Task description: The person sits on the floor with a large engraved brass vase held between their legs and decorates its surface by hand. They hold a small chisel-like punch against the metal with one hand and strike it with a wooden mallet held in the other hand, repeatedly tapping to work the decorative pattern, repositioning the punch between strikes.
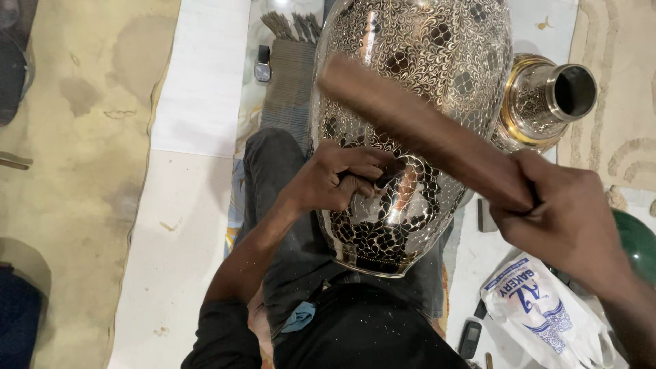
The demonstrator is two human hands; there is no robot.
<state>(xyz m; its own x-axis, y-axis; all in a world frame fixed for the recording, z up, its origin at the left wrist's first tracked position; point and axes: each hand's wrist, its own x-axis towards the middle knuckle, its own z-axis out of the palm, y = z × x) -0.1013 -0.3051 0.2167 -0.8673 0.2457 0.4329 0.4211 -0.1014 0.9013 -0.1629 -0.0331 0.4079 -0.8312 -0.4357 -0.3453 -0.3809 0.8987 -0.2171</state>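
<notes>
A large engraved metal vase (437,48) with dense scroll patterning lies across my lap. My left hand (342,179) is pinched shut on a small dark chisel-like tool (387,179), its tip pressed against the vase's lower body. My right hand (570,219) grips a wooden stick (417,130), blurred by motion, raised diagonally over the vase above the left hand. The stick's far end hangs near the vase's middle.
A second, smaller engraved metal vessel (547,99) lies at the right. A wristwatch (263,68) sits on the floor by a fringed mat (290,75). A white plastic bag (540,307), a small phone (469,338) and a green round object (639,242) lie at lower right.
</notes>
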